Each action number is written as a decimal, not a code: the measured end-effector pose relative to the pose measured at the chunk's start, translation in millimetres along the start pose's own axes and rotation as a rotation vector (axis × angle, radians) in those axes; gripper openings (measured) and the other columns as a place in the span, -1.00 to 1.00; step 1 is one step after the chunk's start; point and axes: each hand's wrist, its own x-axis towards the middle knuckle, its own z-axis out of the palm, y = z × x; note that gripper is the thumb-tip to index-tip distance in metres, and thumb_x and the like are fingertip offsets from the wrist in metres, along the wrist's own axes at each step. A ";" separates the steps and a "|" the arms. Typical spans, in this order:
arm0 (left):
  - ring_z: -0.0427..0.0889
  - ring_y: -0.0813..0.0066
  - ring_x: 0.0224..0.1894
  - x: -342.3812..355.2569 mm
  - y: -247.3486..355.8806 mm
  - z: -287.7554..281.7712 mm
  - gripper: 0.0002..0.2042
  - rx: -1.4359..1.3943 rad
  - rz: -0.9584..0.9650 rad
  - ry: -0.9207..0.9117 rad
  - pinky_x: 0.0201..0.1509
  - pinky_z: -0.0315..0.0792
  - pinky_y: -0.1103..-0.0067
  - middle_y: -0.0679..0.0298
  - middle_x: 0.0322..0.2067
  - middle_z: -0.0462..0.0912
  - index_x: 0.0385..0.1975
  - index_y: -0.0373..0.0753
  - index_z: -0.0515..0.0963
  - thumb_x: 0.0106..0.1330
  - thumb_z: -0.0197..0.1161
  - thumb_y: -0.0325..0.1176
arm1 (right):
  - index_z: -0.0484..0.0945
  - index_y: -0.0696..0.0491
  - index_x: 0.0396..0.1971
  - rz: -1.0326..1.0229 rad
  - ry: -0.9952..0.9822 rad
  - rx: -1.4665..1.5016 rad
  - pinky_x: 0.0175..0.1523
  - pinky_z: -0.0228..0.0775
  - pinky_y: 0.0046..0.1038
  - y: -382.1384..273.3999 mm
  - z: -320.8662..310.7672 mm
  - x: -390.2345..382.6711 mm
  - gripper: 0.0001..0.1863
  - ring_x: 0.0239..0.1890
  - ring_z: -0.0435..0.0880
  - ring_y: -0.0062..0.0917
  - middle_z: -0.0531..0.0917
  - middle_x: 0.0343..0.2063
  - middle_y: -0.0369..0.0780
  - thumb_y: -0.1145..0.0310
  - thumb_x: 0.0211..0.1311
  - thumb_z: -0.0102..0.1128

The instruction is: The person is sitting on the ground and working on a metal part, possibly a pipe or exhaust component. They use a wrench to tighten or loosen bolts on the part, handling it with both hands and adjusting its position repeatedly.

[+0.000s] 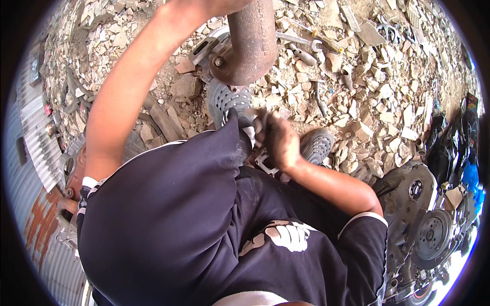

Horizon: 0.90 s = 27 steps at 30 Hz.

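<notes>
My left hand grips the top of a thick rusty pipe at the upper middle, its fingers partly cut off by the picture's edge. The pipe's bent lower end has a flange with a bolt and stands just above my grey perforated shoe. My right hand, smeared by motion, is closed below the pipe around something dark that I cannot make out, between that shoe and my other shoe.
Broken stone rubble covers the ground, with wrenches and metal scraps on it. Greasy engine parts and black bags lie at the right. Corrugated metal sheets and rusty parts are at the left.
</notes>
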 end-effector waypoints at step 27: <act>0.53 0.09 -0.68 13.2 -5.5 25.4 -0.57 0.042 -0.144 -0.087 -0.59 0.40 0.19 -0.07 -0.78 0.48 -0.74 -0.23 0.60 0.27 0.14 -0.06 | 0.70 -0.01 0.10 -0.908 0.120 -1.378 -0.26 0.57 -0.22 -71.5 -32.1 45.2 -0.63 -0.34 0.71 -0.17 0.71 -0.26 -0.08 0.42 0.28 0.37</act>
